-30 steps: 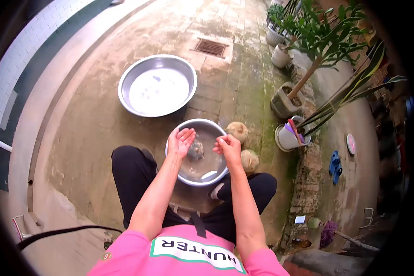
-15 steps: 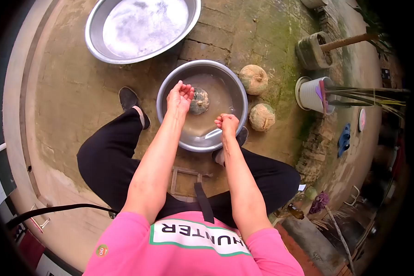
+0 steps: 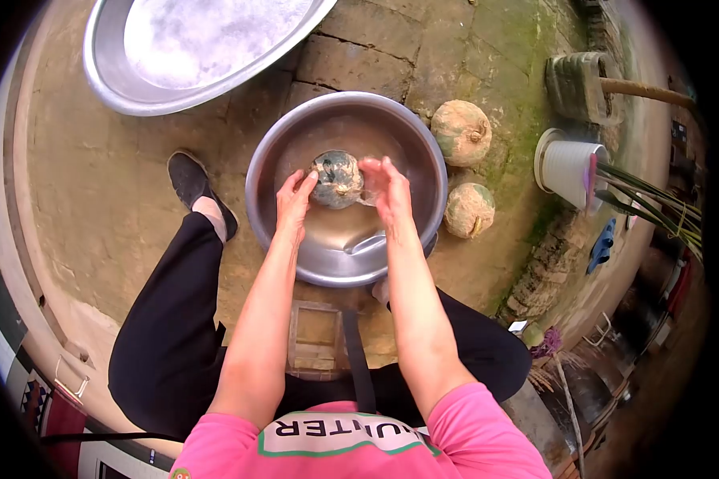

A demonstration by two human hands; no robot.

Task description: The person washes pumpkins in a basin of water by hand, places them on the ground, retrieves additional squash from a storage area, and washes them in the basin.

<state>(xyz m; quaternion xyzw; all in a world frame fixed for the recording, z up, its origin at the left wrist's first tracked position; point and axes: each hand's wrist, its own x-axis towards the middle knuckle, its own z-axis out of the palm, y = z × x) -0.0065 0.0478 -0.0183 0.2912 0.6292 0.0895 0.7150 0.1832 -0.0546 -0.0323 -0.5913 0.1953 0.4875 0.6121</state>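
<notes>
A round green and tan pumpkin (image 3: 337,180) sits in the water of a grey metal basin (image 3: 339,275). On its left side is my left hand (image 3: 294,201), thumb and fingers apart, the fingertips at the pumpkin's edge. To the right of the pumpkin, my right hand (image 3: 390,194) has its fingers spread, with splashing water between it and the pumpkin. Neither hand is closed around the pumpkin. Outside the basin, on the right, two more pumpkins rest on the ground, one mottled (image 3: 461,133) and one smaller (image 3: 469,211).
A larger metal basin (image 3: 108,84) with foamy water stands at the upper left. Potted plants, one in a white pot (image 3: 571,169), line the right side near blue slippers (image 3: 601,246). My foot in a dark shoe (image 3: 188,180) is left of the basin.
The view has tilted down and come closer to the basin. Both hands have come down to either side of the pumpkin, and the right hand's curled fingers have spread.
</notes>
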